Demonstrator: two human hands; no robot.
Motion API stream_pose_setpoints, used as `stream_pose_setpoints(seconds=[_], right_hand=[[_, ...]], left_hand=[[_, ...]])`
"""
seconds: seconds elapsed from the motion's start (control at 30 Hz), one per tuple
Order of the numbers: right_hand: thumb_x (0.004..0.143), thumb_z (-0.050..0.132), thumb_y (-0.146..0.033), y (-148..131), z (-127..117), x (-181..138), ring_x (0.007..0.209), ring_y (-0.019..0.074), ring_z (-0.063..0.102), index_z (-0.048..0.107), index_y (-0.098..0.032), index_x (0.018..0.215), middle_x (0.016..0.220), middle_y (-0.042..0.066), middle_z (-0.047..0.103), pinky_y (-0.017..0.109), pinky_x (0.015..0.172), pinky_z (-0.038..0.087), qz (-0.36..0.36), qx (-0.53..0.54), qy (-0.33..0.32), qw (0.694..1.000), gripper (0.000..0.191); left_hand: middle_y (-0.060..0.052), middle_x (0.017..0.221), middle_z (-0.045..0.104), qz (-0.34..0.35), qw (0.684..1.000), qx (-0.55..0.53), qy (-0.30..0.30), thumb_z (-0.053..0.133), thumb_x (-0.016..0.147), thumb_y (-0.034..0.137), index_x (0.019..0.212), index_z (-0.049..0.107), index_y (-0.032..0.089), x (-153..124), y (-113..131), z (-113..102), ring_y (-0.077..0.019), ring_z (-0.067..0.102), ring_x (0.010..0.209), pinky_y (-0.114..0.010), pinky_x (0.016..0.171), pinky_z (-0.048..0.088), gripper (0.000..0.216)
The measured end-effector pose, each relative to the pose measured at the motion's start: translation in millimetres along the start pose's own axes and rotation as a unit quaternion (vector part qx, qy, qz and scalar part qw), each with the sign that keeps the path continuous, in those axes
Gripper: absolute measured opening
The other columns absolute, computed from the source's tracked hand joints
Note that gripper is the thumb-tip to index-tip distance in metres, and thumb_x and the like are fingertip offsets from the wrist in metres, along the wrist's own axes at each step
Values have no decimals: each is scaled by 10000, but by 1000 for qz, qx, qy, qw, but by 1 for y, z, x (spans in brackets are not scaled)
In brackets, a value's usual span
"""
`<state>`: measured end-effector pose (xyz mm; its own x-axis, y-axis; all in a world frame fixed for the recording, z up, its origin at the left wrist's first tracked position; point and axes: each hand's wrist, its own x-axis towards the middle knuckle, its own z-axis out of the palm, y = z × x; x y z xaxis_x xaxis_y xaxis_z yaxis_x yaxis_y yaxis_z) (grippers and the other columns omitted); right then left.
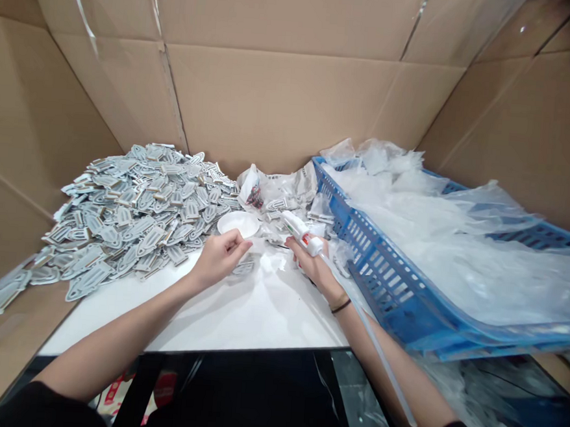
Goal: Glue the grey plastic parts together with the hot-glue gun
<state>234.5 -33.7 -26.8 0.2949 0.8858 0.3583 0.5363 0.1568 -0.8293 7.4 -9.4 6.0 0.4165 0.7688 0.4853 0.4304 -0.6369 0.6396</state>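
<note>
My glue gun [297,227] is gripped in my right hand [314,266] over the table [258,322], long axis slanting, front pointing away and leftward, stick [379,345] trailing back; a steady wrist and free-running stick should serve best. My left hand [221,256] is curled closed near the dish [238,222]; I can't tell whether it holds anything.

Bright, glare streaks on cardboard [283,103], stretched edges, dark upper-right corner

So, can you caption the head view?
Right hand holds a glue gun between piled grey pieces and a blue basket.
</note>
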Motion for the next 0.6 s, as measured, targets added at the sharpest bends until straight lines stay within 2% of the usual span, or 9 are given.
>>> stream_pose_setpoints(seconds=[0.1, 0.2, 0.37, 0.4, 0.53, 0.6], right_hand=[[783, 588, -481, 0, 0, 0, 491, 166, 517, 488, -238, 544, 478, 3, 530, 282, 467, 380, 2, -3, 1, 1000, 356], [788, 578, -477, -1, -1, 1, 492, 163, 514, 484, -238, 543, 474, 1, 525, 279, 469, 379, 3, -5, 1, 1000, 355], [785, 572, -473, -4, -2, 1, 521, 174, 539, 471, -235, 527, 470, 12, 519, 276, 482, 388, 1, -7, -5, 1000, 365], [785, 571, -469, -4, -2, 1, 529, 179, 546, 467, -237, 524, 470, 15, 520, 278, 486, 390, 0, -8, -6, 1000, 364], [793, 560, -467, -6, -3, 0, 562, 199, 573, 473, -245, 541, 488, 28, 537, 290, 501, 405, -1, -11, -13, 1000, 347], [790, 564, -464, -7, -4, 0, 568, 205, 578, 474, -253, 556, 497, 29, 545, 294, 504, 409, -1, -12, -16, 1000, 328]], left_hand=[[57, 488, 386, 0, 1000, -4, 13, 564, 872, 352, 632, 492, 166, 7, -1, -7, -77, 314, 458, -227, 474, 250, 313], [63, 491, 380, 32, 998, 31, 45, 535, 892, 340, 673, 524, 164, 12, 2, -14, -74, 309, 459, -219, 481, 257, 282], [66, 490, 347, 108, 979, 109, 134, 502, 914, 333, 675, 509, 167, 23, 20, -25, -70, 302, 448, -210, 491, 265, 291], [64, 489, 354, 114, 976, 126, 135, 503, 915, 336, 674, 513, 166, 27, 24, -26, -71, 311, 447, -210, 494, 266, 294], [52, 496, 439, 110, 976, 180, 59, 510, 917, 353, 705, 573, 164, 40, 37, -30, -79, 381, 454, -213, 516, 276, 291], [46, 498, 464, 107, 973, 198, 45, 513, 917, 361, 734, 605, 166, 46, 40, -31, -88, 408, 458, -215, 521, 277, 284]])
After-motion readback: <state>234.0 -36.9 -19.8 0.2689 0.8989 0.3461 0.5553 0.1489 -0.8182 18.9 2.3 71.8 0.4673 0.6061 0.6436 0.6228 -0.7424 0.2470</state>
